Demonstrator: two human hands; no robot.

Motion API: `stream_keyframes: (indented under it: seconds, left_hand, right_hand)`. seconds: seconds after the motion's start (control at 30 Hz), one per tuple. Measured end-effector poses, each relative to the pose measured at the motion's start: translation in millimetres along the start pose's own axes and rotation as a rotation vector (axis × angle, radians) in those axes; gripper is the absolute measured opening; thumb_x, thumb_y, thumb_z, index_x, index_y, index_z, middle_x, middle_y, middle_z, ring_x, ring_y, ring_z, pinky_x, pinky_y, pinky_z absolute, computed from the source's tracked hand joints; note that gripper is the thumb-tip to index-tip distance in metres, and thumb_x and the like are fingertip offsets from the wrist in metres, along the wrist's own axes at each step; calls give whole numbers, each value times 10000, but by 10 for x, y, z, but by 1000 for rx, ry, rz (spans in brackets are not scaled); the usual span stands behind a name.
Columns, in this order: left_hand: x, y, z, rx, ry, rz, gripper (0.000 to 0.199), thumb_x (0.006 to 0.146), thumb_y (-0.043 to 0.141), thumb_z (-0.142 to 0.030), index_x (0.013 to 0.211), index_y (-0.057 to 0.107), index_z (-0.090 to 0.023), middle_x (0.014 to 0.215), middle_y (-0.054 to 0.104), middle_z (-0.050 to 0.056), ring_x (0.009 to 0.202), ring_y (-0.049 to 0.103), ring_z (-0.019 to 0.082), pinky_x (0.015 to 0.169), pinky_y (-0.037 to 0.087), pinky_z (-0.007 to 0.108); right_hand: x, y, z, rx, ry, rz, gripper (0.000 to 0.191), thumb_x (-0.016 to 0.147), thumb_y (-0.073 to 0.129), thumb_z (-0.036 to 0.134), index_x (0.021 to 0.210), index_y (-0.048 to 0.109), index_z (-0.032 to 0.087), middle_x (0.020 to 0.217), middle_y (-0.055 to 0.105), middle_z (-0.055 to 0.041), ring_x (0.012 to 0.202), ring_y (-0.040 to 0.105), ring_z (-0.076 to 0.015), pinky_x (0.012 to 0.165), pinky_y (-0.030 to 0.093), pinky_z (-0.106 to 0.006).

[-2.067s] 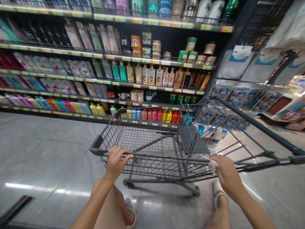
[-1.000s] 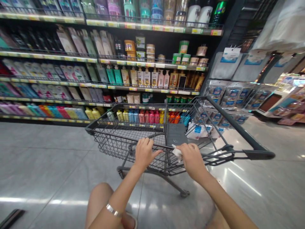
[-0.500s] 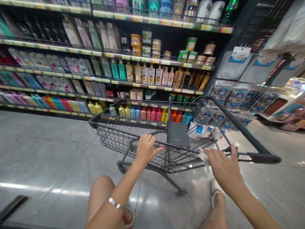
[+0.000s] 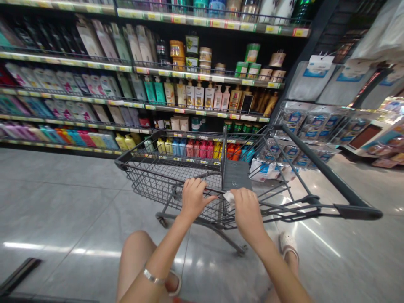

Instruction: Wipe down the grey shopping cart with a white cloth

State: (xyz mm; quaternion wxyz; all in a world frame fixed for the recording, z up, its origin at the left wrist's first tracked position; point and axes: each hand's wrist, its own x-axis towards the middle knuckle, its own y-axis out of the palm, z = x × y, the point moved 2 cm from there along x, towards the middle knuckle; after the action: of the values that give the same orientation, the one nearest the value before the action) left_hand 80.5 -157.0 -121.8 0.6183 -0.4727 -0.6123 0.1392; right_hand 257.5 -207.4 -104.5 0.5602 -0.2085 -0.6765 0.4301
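Note:
A dark grey wire shopping cart (image 4: pixel 151 171) stands side-on in front of me, its handle (image 4: pixel 331 172) to the right. My left hand (image 4: pixel 194 198) grips the near top rail of the basket, fingers curled over it and thumb pointing right. Close beside it, my right hand (image 4: pixel 248 208) presses a crumpled white wipe (image 4: pixel 229 198) against the same rail. The fingers of that hand are closed around the wipe and partly hide it. A grey plastic flap (image 4: pixel 236 174) sits inside the cart, just beyond the right hand. No goods show in the basket.
Behind the cart, shelves (image 4: pixel 202 77) hold rows of bottles and jars. Packaged goods (image 4: pixel 292 120) hang on a rack at the right. My feet, one in a white clog (image 4: pixel 288 244), rest on the grey tiled floor (image 4: pixel 78 202). A dark bar (image 4: pixel 20 273) lies at lower left.
My right hand has slid left along the cart's rail with the wipe, from near the handle end to beside my left hand. The left hand keeps its hold on the rail.

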Motion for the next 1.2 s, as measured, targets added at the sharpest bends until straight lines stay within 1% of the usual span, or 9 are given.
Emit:
stream_keyframes:
  seconds: [0.17, 0.27, 0.4, 0.5, 0.67, 0.8, 0.9, 1.1, 1.2]
  left_hand:
    - [-1, -12, -11, 23, 13, -6, 160, 772, 665, -340, 736, 557, -228, 740, 573, 29, 787, 490, 226, 720, 335, 365]
    - [7, -13, -8, 34, 22, -5, 107, 784, 599, -206, 704, 531, -229, 725, 560, 29, 771, 483, 222, 705, 329, 363]
    - [17, -9, -1, 49, 39, 1, 140, 785, 576, -165, 685, 508, -235, 714, 545, 24, 758, 480, 217, 695, 325, 358]
    - [12, -8, -13, 75, 37, -5, 134, 789, 613, -217, 699, 514, -232, 722, 545, 26, 759, 477, 222, 694, 327, 359]
    - [-21, 1, -68, 107, 39, -10, 248, 774, 685, -405, 724, 534, -215, 730, 549, 28, 766, 481, 222, 695, 335, 352]
    - [-47, 12, -110, 104, 33, -10, 390, 658, 744, -537, 722, 543, -209, 715, 547, 16, 767, 483, 219, 691, 336, 339]
    - [-57, 12, -134, 103, 27, -16, 439, 600, 753, -572, 718, 546, -204, 713, 549, 13, 761, 479, 215, 700, 339, 332]
    - [-63, -8, -148, 105, 29, -12, 432, 613, 734, -586, 720, 563, -203, 712, 555, 12, 750, 470, 210, 698, 331, 326]
    - [-65, -15, -147, 104, 29, -8, 433, 621, 726, -594, 716, 566, -203, 710, 555, 12, 746, 469, 207, 692, 331, 322]
  right_hand:
    - [259, 155, 368, 36, -19, 1, 190, 897, 433, 104, 990, 592, 153, 859, 569, -89, 800, 466, -239, 751, 374, -364]
    - [375, 218, 505, 56, -44, 6, 169, 906, 441, 118, 951, 594, 174, 852, 584, -72, 796, 482, -229, 743, 378, -354]
    - [381, 239, 526, 60, -44, -9, 199, 911, 423, 107, 971, 592, 190, 858, 604, -56, 820, 502, -218, 900, 363, -402]
    - [271, 211, 443, 49, -37, -40, 246, 918, 402, 101, 1063, 582, 186, 882, 615, -56, 837, 510, -208, 1016, 294, -453]
    - [26, 132, 207, 17, -15, -118, 264, 935, 380, 131, 1116, 567, 176, 965, 634, -74, 897, 520, -212, 1084, 207, -532]
    - [-138, 61, -18, -35, -17, -157, 286, 936, 346, 120, 1102, 571, 179, 966, 647, -70, 914, 537, -208, 1093, 213, -533]
    - [-267, -26, -221, -76, 10, -176, 280, 934, 340, 118, 1075, 576, 172, 963, 654, -76, 929, 551, -212, 1092, 222, -541]
    - [-512, -246, -602, -194, -26, -212, 281, 934, 321, 114, 1039, 580, 145, 925, 670, -102, 893, 576, -224, 1048, 293, -536]
    - [-597, -324, -720, -284, -49, -206, 269, 929, 344, 120, 1055, 582, 138, 941, 674, -106, 900, 583, -222, 1067, 276, -534]
